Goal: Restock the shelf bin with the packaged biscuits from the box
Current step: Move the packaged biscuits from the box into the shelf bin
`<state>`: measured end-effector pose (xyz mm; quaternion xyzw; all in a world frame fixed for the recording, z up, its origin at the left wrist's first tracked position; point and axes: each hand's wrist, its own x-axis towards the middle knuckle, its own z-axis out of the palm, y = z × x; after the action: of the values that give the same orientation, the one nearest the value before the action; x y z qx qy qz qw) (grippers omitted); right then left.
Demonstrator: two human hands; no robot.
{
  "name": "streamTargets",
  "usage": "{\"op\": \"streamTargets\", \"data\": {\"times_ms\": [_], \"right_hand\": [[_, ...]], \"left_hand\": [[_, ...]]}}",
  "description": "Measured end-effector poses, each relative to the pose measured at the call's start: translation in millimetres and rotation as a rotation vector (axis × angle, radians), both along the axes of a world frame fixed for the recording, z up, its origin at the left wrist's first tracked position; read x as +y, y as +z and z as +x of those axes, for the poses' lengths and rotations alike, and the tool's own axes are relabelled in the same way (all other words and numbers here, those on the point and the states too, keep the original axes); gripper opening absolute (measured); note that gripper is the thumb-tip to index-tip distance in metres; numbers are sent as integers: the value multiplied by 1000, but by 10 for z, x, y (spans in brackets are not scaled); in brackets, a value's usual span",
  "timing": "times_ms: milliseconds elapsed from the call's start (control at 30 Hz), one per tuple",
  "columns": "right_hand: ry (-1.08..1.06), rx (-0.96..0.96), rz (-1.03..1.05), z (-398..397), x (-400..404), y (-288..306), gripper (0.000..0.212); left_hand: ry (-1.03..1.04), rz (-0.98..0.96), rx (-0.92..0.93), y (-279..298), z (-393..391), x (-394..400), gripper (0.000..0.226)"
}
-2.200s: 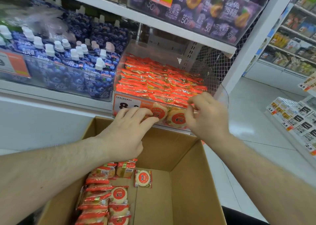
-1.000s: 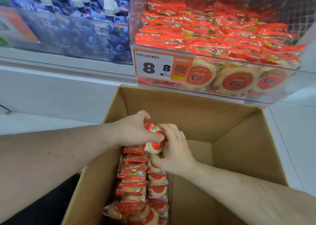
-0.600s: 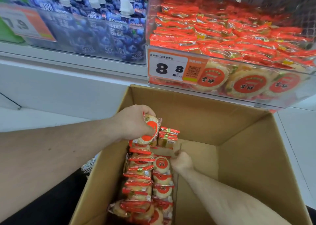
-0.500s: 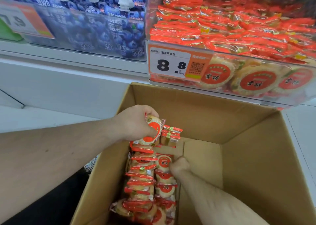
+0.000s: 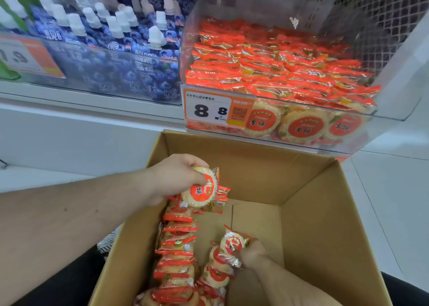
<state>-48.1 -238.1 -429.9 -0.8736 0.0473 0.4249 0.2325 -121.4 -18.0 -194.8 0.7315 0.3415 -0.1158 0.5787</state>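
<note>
Grips hold biscuit packets (image 5: 201, 190) over box (image 5: 320, 212).

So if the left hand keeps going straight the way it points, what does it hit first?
Probably the cardboard box's far wall; the left hand, gripping a biscuit pack, points that way, though depth is unclear.

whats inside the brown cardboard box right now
Two rows of red-wrapped round biscuit packs along the brown cardboard box's left side, bare floor to their right. Left hand and right hand each grip one pack. The packs hide whatever lies beneath them.
</note>
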Motion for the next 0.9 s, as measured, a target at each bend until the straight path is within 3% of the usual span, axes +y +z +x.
{"op": "streamTargets", "data": {"times_ms": [133, 300, 500, 733, 833, 900], "right_hand": [[-101, 13, 267, 122, -131, 663, 19], [-61, -52, 523, 294, -206, 1716, 37], [17, -117, 809, 115, -346, 2739, 44], [-50, -91, 1026, -58, -171, 3063, 44], [-66, -112, 1056, -56, -92, 3082, 52], [-58, -161, 1027, -45, -83, 3089, 46]], "left_hand": [[163, -264, -19, 50, 5, -42, 28], [387, -508, -79, 224, -7, -120, 21], [362, -642, -173, 458, -60, -326, 28], [276, -800, -271, 700, -59, -596, 30], [218, -873, -315, 789, -66, -669, 41], [195, -876, -355, 851, -73, -712, 45]]}}
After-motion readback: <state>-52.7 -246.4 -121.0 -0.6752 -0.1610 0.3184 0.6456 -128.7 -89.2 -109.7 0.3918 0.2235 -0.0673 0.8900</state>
